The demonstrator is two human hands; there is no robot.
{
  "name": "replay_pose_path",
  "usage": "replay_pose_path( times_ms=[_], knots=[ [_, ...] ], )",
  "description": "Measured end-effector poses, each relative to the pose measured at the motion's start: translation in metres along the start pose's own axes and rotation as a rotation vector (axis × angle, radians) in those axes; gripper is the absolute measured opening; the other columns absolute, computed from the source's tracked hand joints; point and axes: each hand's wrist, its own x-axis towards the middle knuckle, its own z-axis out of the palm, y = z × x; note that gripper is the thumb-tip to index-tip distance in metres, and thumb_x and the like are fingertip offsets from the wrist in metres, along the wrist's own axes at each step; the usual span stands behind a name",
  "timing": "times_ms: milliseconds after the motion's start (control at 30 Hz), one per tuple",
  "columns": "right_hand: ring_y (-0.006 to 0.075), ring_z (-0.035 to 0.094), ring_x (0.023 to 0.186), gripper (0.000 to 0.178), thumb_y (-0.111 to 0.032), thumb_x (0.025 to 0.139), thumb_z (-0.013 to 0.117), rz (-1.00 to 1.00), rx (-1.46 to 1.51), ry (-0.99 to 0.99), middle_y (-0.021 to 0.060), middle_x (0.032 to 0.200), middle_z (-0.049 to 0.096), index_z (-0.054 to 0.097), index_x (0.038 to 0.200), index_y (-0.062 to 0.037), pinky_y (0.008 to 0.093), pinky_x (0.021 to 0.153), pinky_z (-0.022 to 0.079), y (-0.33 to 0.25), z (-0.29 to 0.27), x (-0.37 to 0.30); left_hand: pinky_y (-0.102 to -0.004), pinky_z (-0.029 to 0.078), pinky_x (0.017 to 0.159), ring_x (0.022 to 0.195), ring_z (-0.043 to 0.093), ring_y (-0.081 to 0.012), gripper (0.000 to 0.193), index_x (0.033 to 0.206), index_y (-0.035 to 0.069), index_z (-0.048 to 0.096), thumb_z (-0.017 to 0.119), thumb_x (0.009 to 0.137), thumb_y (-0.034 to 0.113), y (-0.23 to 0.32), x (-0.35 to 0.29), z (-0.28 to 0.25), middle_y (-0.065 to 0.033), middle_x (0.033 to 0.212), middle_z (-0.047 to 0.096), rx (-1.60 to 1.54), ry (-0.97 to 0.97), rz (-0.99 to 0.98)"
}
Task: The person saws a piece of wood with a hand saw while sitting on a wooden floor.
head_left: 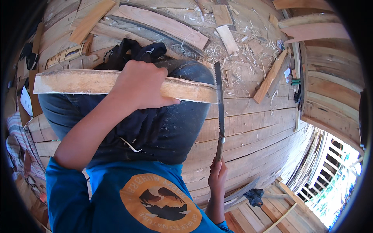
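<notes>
A thick, slightly curved wooden plank (85,82) lies crosswise over my thighs. My left hand (145,86) is clamped over its upper side, right of the plank's middle, fingers closed round it. In my right hand (218,171) is the handle of a hand saw (220,101), its narrow toothed blade pointing away from me. The blade stands at the plank's right end, touching it or very close; whether it has cut in, I cannot tell. A pale wood shaving (130,145) rests on my dark trousers.
Wood shavings (248,46) litter the plank floor ahead. A long curved board (163,24), a short pale offcut (227,39) and a leaning board (271,77) lie beyond my knees. A wooden bench-like structure (330,85) stands at right, a black plastic bag (254,197) at lower right.
</notes>
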Motion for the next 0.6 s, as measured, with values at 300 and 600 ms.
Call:
replay_pose_path(
  times_ms=[300, 600],
  knots=[
    [0.0167, 0.042, 0.049, 0.045, -0.038, 0.102, 0.033, -0.084, 0.055, 0.019, 0.0056, 0.055, 0.042, 0.051, 0.083, -0.002, 0.0345, 0.048, 0.033, -0.005, 0.022, 0.053, -0.0403, 0.048, 0.065, 0.073, 0.067, -0.031, 0.063, 0.085, 0.005, 0.065, 0.069, 0.069, 0.066, 0.001, 0.001, 0.002, -0.0127, 0.069, 0.065, -0.025, 0.033, 0.029],
    [0.0175, 0.045, 0.05, 0.049, -0.044, 0.101, 0.033, -0.086, 0.0, 0.082, 0.0065, 0.055, 0.042, 0.052, 0.083, -0.002, 0.0345, 0.048, 0.034, 0.026, 0.017, 0.006, -0.0408, 0.05, 0.066, 0.072, 0.067, -0.0309, 0.066, 0.082, 0.005, 0.066, 0.065, 0.069, 0.07, -0.004, 0.0, 0.005, -0.0131, 0.071, 0.066, -0.024, 0.07, 0.041]
  ],
)
